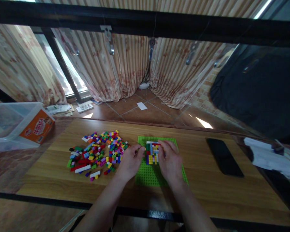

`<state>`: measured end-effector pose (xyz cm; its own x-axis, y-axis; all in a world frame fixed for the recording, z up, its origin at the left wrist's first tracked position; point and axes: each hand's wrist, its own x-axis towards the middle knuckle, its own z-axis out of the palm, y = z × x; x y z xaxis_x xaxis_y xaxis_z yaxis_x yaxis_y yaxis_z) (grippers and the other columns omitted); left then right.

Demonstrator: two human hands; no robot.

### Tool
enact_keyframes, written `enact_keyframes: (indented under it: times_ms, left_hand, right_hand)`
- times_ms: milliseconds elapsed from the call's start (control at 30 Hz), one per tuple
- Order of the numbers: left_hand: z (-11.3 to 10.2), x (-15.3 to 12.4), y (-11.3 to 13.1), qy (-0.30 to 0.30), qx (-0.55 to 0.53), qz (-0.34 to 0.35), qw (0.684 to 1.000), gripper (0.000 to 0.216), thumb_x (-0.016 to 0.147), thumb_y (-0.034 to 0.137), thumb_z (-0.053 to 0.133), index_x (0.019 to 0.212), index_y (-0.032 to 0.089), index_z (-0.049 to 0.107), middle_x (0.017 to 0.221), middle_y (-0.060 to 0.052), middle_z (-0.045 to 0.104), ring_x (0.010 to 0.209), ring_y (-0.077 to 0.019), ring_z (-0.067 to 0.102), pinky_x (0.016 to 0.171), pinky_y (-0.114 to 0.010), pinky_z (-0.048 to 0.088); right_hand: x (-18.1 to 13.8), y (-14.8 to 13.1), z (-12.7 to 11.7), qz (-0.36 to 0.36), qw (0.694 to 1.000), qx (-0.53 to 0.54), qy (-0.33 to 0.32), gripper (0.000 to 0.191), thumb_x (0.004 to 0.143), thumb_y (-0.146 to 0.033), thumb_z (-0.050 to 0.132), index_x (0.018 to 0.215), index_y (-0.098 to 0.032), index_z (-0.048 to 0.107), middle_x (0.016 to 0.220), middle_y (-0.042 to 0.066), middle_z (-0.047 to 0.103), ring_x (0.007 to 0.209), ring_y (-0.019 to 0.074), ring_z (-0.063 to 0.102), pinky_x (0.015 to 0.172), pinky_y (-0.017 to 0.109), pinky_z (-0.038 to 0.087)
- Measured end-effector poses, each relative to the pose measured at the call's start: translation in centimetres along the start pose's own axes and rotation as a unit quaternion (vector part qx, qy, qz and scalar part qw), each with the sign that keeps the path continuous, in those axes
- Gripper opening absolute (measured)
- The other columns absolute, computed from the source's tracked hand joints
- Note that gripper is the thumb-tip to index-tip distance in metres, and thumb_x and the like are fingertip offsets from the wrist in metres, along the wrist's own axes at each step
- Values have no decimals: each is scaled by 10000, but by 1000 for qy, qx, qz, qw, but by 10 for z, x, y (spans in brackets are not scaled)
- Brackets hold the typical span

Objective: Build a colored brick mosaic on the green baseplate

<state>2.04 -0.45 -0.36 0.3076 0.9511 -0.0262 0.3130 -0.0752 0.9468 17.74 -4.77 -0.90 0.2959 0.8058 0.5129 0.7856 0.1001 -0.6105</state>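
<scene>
A green baseplate (147, 175) lies on the wooden table (203, 190), with a patch of small coloured bricks (152, 153) built on its far half. My left hand (130, 161) rests at the patch's left edge, fingers curled and tips pinched against the bricks. My right hand (170, 159) lies over the plate at the patch's right side, fingers bent down onto the bricks there. What, if anything, sits under either set of fingertips is too small to make out. A loose pile of coloured bricks (96, 153) is spread to the left of my left hand.
A black phone (223, 156) lies flat to the right of the plate. A clear plastic bin (12, 125) with an orange box (38, 127) stands at the far left. White papers (268, 156) sit at the right edge. Curtains and a tiled floor lie beyond the table.
</scene>
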Motion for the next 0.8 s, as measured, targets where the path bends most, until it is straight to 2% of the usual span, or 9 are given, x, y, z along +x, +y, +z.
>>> enact_keyframes:
  times_ms: [100,200,300,667,800]
  left_hand:
    - [-1,1,3,18,-22,-12,1000,290,876,386,499,688,185,591,629,5,597,640,-166,615,573,-251,412]
    - [1,2,7,14,-38,-7,999,306,873,385,496,663,182,586,592,19,568,573,-138,551,546,-241,386]
    - [4,3,9,-5,-60,0,998,324,868,394,500,656,171,603,567,24,556,537,-120,495,541,-239,369]
    - [10,-1,13,-70,-149,-13,986,357,872,430,483,654,172,598,549,14,557,510,-110,472,496,-227,347]
    - [11,2,6,-41,-113,-17,993,325,878,400,475,715,166,631,600,7,586,552,-127,536,533,-236,400]
  right_hand:
    - [3,-3,-8,19,998,65,14,275,947,-275,468,1023,-197,721,992,93,695,935,211,639,874,383,516]
    - [2,-10,-11,25,990,130,-42,228,930,-305,521,1011,-234,722,996,71,708,941,207,647,857,376,523]
    - [-2,-16,-9,15,982,167,-86,191,914,-301,567,1010,-257,725,1049,63,713,997,206,642,913,387,507]
    - [-2,-18,-5,28,974,203,-97,157,904,-305,585,917,-266,737,963,40,706,954,195,636,873,362,501]
    - [3,-7,-9,34,984,159,-76,186,907,-330,567,907,-251,736,967,53,702,928,199,635,852,360,505]
